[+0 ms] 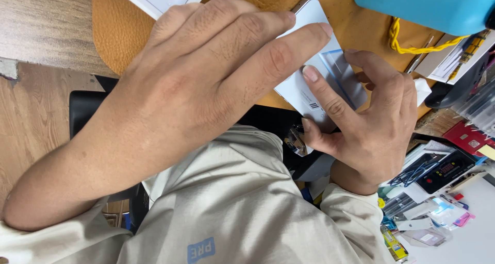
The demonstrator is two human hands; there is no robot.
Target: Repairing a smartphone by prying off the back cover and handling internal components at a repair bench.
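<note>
Our left fingers [289,35] lie flat and close together, pressing down on the white phone [309,89] — our right fingers [322,96] are spread, thumb at the phone's near edge, forefinger and the others pinching a clear film [337,73] on its surface. The left hand [206,78] covers most of the phone; the right hand [368,125] sits just beside it. The phone rests on a tan leather mat [113,32] — a turquoise object [428,6] lies beyond.
</note>
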